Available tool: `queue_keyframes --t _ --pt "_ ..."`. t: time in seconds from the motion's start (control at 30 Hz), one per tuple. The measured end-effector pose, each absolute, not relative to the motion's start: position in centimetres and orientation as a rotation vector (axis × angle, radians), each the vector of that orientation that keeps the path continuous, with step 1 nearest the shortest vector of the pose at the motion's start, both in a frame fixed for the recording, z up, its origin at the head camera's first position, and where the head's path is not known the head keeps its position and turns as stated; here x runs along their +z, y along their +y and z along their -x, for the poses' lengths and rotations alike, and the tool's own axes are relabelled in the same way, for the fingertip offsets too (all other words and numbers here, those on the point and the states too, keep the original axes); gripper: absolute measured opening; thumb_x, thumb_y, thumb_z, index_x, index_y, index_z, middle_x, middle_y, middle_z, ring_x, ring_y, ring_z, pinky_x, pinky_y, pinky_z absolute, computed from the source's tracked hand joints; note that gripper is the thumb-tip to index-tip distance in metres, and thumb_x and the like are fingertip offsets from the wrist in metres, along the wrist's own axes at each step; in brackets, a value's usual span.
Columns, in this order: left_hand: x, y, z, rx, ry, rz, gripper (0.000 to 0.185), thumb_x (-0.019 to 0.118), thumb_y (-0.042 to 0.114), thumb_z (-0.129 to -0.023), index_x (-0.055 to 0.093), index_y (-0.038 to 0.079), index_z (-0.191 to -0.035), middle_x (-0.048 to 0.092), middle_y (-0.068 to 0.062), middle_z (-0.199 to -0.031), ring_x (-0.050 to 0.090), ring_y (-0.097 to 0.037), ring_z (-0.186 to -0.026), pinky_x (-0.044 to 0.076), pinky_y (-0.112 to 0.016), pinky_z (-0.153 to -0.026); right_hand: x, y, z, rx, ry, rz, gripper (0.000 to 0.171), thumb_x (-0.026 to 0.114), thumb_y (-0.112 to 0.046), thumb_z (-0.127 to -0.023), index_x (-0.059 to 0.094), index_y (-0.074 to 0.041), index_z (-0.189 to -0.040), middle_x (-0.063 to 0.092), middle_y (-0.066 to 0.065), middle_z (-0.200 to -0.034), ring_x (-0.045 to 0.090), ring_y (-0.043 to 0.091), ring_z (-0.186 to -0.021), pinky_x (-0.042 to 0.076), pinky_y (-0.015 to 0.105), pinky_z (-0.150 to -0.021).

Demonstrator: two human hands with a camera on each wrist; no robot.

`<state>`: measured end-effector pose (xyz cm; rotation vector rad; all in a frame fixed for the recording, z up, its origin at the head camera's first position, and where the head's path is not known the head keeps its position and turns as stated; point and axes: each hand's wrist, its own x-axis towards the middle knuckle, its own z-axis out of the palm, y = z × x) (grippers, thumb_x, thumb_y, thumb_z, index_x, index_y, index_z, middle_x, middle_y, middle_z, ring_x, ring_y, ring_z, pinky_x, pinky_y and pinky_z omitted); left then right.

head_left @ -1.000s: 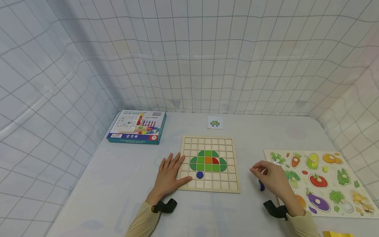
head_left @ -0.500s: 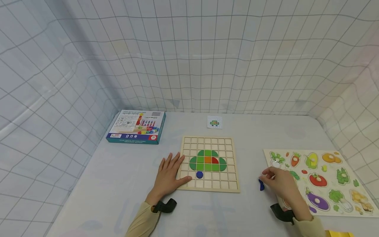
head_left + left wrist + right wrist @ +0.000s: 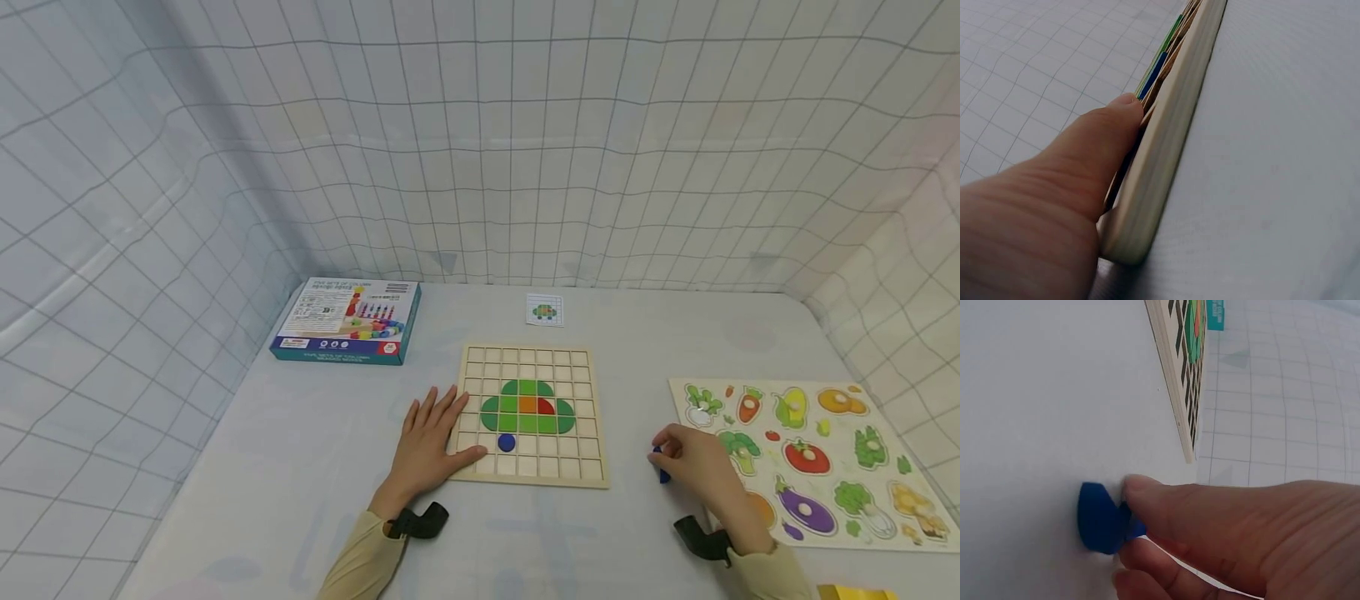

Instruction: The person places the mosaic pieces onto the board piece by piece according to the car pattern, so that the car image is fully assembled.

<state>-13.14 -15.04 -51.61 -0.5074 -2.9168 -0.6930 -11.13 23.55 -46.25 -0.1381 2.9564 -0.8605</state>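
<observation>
My left hand (image 3: 427, 450) lies with spread fingers along the left edge of a wooden grid board (image 3: 480, 357), its thumb over the lower left cells. Green, orange and red tiles form a rounded shape there, with a blue disc (image 3: 506, 443) below them. To the right of the board, my right hand (image 3: 701, 471) pinches a small blue piece (image 3: 1137, 529) between thumb and fingers, low over the table. Right beside it, a curved blue piece (image 3: 1099, 519) shows in the right wrist view; I cannot tell whether the two touch. My fingers partly cover the pinched piece.
A pattern card (image 3: 544, 312) lies beyond the board. At the back left sits a printed toy box (image 3: 345, 321). A vegetable puzzle board (image 3: 842, 446) lies under and right of my right forearm. Something yellow (image 3: 855, 592) pokes in at the bottom right.
My right hand has come down from above the blue pieces and now pinches one, shifting slightly left over the last half second. My left hand has stayed in place.
</observation>
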Motion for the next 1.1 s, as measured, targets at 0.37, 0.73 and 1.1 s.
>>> queue_keyframes --t 0.37,0.73,1.1 --pt "-51.5 -14.9 13.2 -0.687 -2.937 0.498 0.088 0.061 0.063 -0.080 0.034 0.016 -0.149 0.025 -0.004 -0.154 0.008 -0.029 -0.143 0.001 -0.050 -0.111 -46.3 23.5 11.5 -0.848 2.896 0.186 0.016 0.077 -0.009 -0.077 0.069 -0.004 -0.090 0.054 -0.005 -0.069 0.050 0.012 -0.062 0.040 0.029 -0.054" --pt "-51.5 -14.9 13.1 -0.693 -2.917 0.503 0.086 0.061 0.062 -0.080 0.037 0.014 -0.148 0.028 -0.007 -0.153 0.010 -0.032 -0.142 0.003 -0.053 -0.111 -46.5 23.9 12.0 -0.886 2.870 0.265 0.010 0.077 -0.009 -0.078 0.070 -0.009 -0.086 0.054 -0.007 -0.067 0.049 0.011 -0.060 0.040 0.027 -0.055" --pt "-51.4 -15.0 13.0 -0.682 -2.934 0.495 0.088 0.061 0.062 -0.080 0.035 0.014 -0.148 0.027 -0.007 -0.154 0.010 -0.031 -0.142 0.002 -0.052 -0.111 -46.5 23.5 12.1 -0.891 2.859 0.266 0.008 0.075 -0.011 -0.080 0.071 -0.008 -0.086 0.057 -0.007 -0.068 0.052 0.010 -0.062 0.042 0.028 -0.056"
